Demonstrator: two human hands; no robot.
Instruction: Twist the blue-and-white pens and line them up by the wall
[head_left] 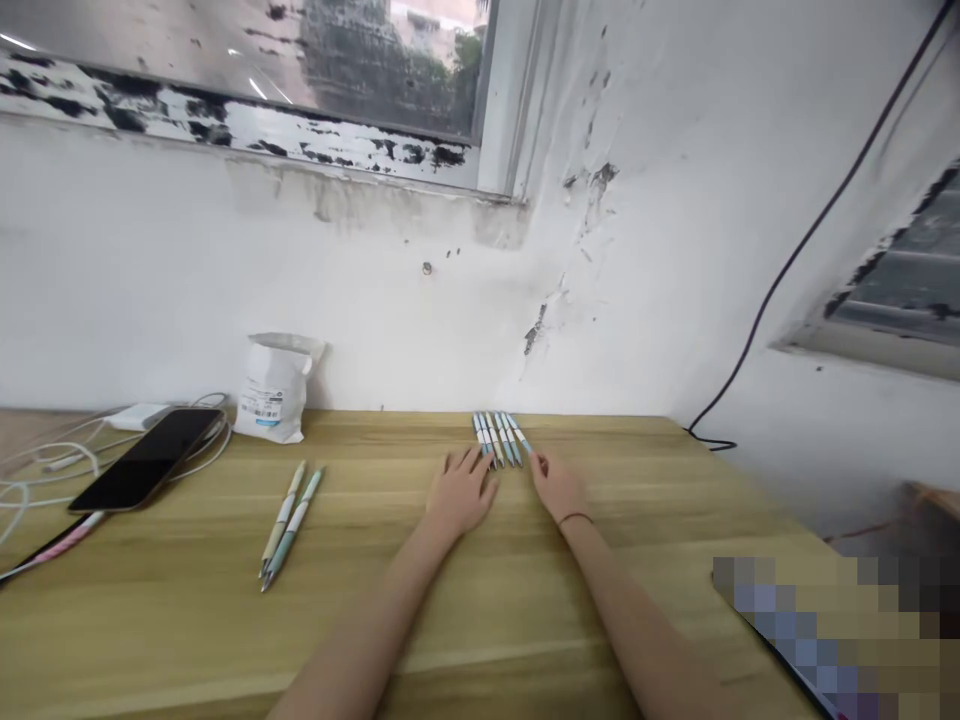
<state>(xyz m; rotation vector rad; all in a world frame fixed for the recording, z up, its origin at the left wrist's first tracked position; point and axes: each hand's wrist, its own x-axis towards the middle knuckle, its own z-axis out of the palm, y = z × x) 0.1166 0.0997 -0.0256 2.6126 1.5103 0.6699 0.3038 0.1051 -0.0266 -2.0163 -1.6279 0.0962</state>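
Observation:
Several slim pens [496,438], pale blue, white and cream, lie side by side near the table's back edge, tips toward me. My left hand [463,492] rests flat with its fingers apart, the fingertips by the lower ends of the leftmost pens. My right hand [559,487] is closed at the near end of the rightmost pen [517,433], which lies slanted against the row. Its tip is hidden by the fingers. Off to the left, a cream pen [283,515] and a blue-green pen [295,530] lie close together, their tips toward me.
A white plastic pouch [271,390] stands against the wall at the back left. Left of it are a black phone [150,458], a white charger [139,416] and tangled white cables. A pixelated patch covers the wooden table's [660,620] right corner. A black cord [780,280] hangs along the wall.

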